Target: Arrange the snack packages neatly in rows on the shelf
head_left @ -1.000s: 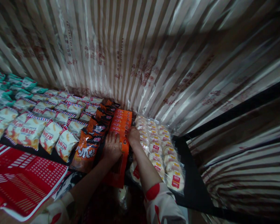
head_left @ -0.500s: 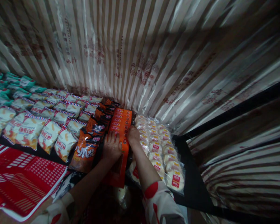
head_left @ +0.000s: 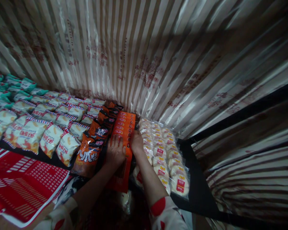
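A row of overlapping flat orange packets (head_left: 124, 122) lies on the black shelf in front of me. On top of its left part rests my left hand (head_left: 116, 149), fingers stretched forward over the packets. My right hand (head_left: 136, 142) is closed against the row's right edge, thumb side toward the packets. Its fingertips are hidden, so what they grip does not show. Left of the row stand glossy orange-and-black snack bags (head_left: 90, 151). Close by my right forearm are round pale pastries in clear wrappers (head_left: 160, 151), laid in several overlapping lines.
White snack bags (head_left: 48, 139) and green bags (head_left: 27, 83) fill the shelf (head_left: 201, 179) to the left. A red plastic basket (head_left: 31, 179) sits below at the left. Striped printed sheeting (head_left: 110, 48) hangs behind, and a dark bar (head_left: 242, 111) slants at the right.
My right hand has shifted very slightly, its wrist drawing a little nearer the orange row. My left hand stays on the packets almost unmoved.
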Motion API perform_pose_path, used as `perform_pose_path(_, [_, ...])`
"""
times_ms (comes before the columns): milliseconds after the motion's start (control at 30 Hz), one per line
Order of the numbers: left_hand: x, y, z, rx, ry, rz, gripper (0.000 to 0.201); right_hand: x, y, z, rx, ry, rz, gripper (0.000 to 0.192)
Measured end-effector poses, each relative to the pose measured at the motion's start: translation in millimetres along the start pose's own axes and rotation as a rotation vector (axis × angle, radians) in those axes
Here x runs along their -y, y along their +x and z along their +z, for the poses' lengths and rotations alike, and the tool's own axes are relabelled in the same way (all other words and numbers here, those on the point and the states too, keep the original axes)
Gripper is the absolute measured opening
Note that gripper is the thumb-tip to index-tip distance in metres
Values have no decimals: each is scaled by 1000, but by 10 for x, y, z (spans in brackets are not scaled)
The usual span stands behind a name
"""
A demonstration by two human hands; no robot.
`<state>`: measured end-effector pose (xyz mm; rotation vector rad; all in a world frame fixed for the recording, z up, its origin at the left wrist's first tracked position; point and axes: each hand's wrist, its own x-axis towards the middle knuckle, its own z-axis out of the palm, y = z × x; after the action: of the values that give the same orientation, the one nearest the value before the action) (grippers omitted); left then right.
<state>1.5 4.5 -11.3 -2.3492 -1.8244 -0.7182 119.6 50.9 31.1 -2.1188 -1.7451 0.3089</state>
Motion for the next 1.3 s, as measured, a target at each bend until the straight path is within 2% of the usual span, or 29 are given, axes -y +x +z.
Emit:
perform_pose_path(133, [-2,-1,-11,-10,-3,0,45,-51,-239,99,-76,70,-150,36])
perform_pose_path(367, [0,8,-40,30,25,-2,44,-59,-667,226,-209,145,-257,40])
perform_pose_path(567, [-14,19,-68,74,38,-24,44,-96,-840,263,-176,161,-281,43])
perform_pose_path(767, [-31,31,-118,102,23,-29,47,-131,-776,285,-183,291,-202,46])
perform_pose_path(933, [-29,36,-154,95,12,-38,47,-58,-652,199,-194,481,-83,47])
perform_pose_path(1167, [-11,3,-210,57,-2,2,47,-47,-527,154,-133,682,230,59])
perform_pose_path(1300, [17,-18,-196,52,-28,-7,48,-114,-493,235,-168,666,172,61])
